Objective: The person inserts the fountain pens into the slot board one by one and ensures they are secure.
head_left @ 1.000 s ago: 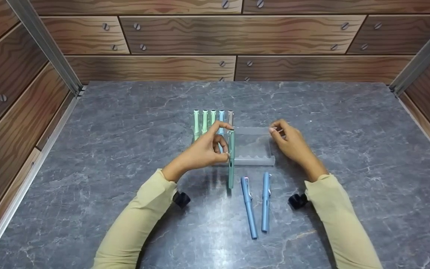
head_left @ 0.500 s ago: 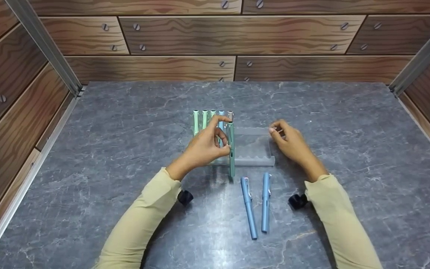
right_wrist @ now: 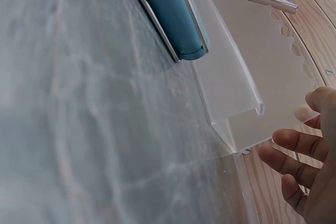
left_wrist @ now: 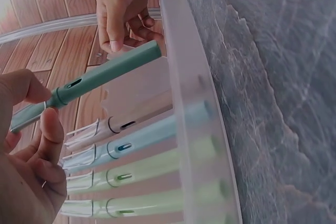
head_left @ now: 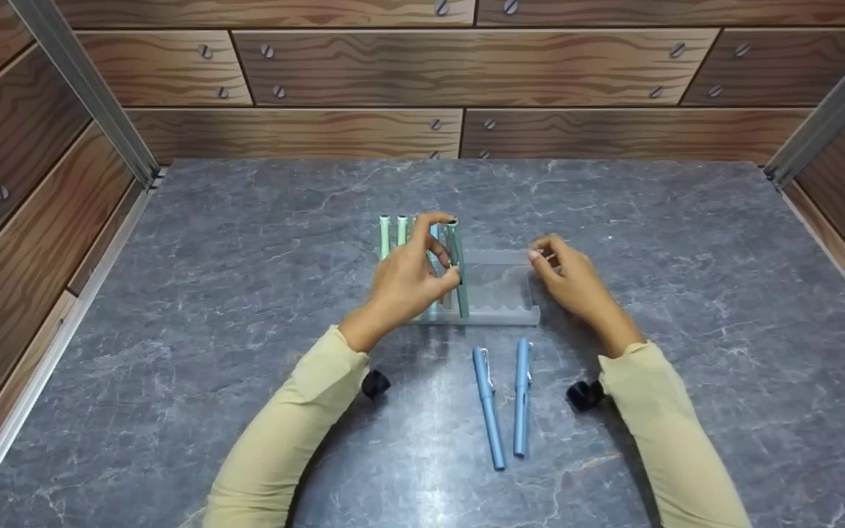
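My left hand [head_left: 406, 284] pinches a dark green pen [head_left: 463, 299] with a clip, index finger at its top end. The pen slants over a clear plastic pen tray [head_left: 505, 317], beside the pens lying in it. In the left wrist view, a brownish pen [left_wrist: 142, 115], a light blue pen [left_wrist: 149, 134] and several light green pens [left_wrist: 147, 173] lie side by side in the tray, lower ends behind its frosted rim. At the tray's back right corner, my right hand [head_left: 573, 280] holds the edge between thumb and finger, one fingertip showing through the plastic.
Two blue pens, one tilted [head_left: 488, 407] and one straighter [head_left: 521, 396], lie on the grey marbled table [head_left: 173, 352] in front of the tray. Wood-patterned panels [head_left: 466, 70] and metal posts [head_left: 85, 92] border the table.
My left hand has carried the dark green pen away from me, from in front of the tray to over it. My right hand stays at the tray's corner.
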Motion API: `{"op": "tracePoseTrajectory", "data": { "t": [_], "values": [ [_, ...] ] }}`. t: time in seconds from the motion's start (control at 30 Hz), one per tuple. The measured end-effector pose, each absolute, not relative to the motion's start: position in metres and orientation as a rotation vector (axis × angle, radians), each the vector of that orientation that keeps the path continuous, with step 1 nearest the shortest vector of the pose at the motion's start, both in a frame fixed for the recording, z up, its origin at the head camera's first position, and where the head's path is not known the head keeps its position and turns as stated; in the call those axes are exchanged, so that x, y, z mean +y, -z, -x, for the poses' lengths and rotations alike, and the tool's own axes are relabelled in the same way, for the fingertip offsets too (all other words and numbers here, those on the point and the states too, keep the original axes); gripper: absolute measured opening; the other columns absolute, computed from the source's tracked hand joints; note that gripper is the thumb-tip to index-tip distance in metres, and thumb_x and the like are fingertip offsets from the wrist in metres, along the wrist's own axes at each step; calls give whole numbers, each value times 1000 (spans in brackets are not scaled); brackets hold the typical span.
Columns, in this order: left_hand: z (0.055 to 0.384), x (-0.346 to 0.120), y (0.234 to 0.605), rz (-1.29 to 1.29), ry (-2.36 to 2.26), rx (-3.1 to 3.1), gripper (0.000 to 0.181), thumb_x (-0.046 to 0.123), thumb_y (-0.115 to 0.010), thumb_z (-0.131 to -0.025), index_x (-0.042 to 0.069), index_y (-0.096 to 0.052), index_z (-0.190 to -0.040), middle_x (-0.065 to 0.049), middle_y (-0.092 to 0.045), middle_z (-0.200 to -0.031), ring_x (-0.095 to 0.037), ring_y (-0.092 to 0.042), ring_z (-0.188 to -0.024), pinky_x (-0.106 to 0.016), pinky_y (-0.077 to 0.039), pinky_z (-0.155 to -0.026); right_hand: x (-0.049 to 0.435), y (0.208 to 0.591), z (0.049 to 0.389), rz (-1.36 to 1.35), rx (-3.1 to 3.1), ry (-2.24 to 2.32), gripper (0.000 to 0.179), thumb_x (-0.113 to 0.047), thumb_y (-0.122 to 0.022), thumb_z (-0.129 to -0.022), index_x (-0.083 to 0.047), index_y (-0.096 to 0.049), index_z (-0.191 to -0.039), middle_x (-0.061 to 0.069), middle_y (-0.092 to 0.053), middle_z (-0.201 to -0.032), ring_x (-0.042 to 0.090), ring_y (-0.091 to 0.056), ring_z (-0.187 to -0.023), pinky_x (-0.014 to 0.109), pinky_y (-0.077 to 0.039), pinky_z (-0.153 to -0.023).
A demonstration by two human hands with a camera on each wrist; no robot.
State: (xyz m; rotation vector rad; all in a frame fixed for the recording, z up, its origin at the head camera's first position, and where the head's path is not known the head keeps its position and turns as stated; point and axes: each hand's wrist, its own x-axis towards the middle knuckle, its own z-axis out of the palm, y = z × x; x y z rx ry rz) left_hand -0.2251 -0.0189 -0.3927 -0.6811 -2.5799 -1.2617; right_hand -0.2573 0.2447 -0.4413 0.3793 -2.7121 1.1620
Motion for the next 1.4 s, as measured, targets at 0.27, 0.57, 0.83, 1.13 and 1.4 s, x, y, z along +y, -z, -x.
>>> {"op": "tracePoseTrajectory", "data": {
  "t": [0.27, 0.57, 0.83, 1.13, 1.4],
  "values": [
    [229, -14, 397, 614, 1134, -2555, 56, 15, -64, -84, 22, -41, -135, 7, -64, -86, -4, -43, -46, -21, -27, -43, 243, 441, 258, -379, -2698, -1177, 19, -15, -52, -99, 1, -56, -109, 21, -65, -101, 34, -63, -95, 47, -49, -87],
    [231, -10, 400, 590, 1033, -2558, 56, 17, -64, -84, 24, -40, -134, 8, -65, -86, -4, -42, -45, -21, -27, -42, 242, 441, 257, -372, -2700, -1178, 19, -16, -51, -99, 1, -57, -108, 19, -65, -97, 30, -61, -91, 42, -48, -84],
    [233, -9, 403, 605, 947, -2568, 58, 16, -67, -81, 23, -41, -132, 8, -65, -84, -7, -44, -52, -21, -29, -45, 242, 442, 257, -378, -2702, -1171, 18, -15, -51, -99, 1, -57, -107, 19, -65, -97, 29, -61, -92, 42, -48, -85],
    [236, -4, 404, 620, 936, -2610, 59, 16, -68, -78, 19, -43, -131, 6, -64, -80, -10, -51, -57, -24, -35, -47, 243, 442, 256, -365, -2705, -1149, 18, -15, -51, -99, 0, -57, -106, 18, -65, -97, 28, -61, -92, 42, -49, -85],
    [239, 0, 403, 608, 924, -2678, 61, 15, -67, -78, 20, -43, -134, 8, -61, -78, -9, -48, -55, -23, -33, -46, 244, 441, 257, -362, -2707, -1163, 19, -17, -51, -100, 0, -57, -107, 19, -65, -98, 31, -61, -93, 43, -49, -86]
  ]
}}
